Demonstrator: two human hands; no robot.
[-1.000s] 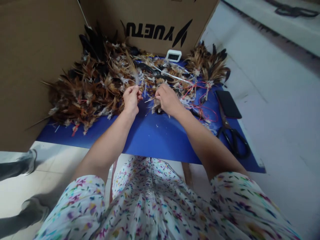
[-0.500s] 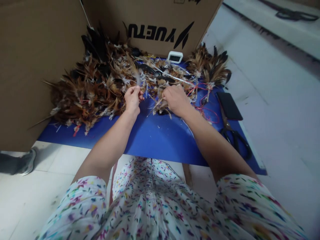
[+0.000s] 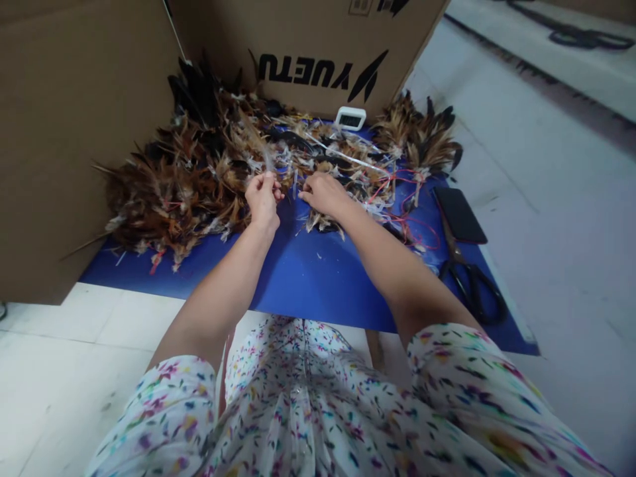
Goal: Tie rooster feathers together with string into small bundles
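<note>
My left hand (image 3: 262, 197) is closed in a pinch on a feather (image 3: 267, 158), whose pale, wispy vane points up from the fingertips. Just to the right, my right hand (image 3: 324, 193) hovers over the blue tabletop (image 3: 308, 271) with thumb and fingers drawn close together. Whatever may be between those fingertips is too small to make out. A big heap of brown and black feathers (image 3: 163, 179) spreads beyond and left of my left hand. Smaller loose feathers (image 3: 322, 222) lie under my right hand and wrist.
Cardboard boxes (image 3: 318, 33) wall the back and left. A white digital timer (image 3: 350, 118) stands at the back. On the right are a feather bundle (image 3: 422, 136), red string (image 3: 420, 225), a black phone (image 3: 460, 214) and black-handled scissors (image 3: 472, 285) near the edge.
My right hand has moved left, closer to my left hand, and the pale quill seen at its fingertips no longer shows there. My left hand keeps its pinch on the feather.
</note>
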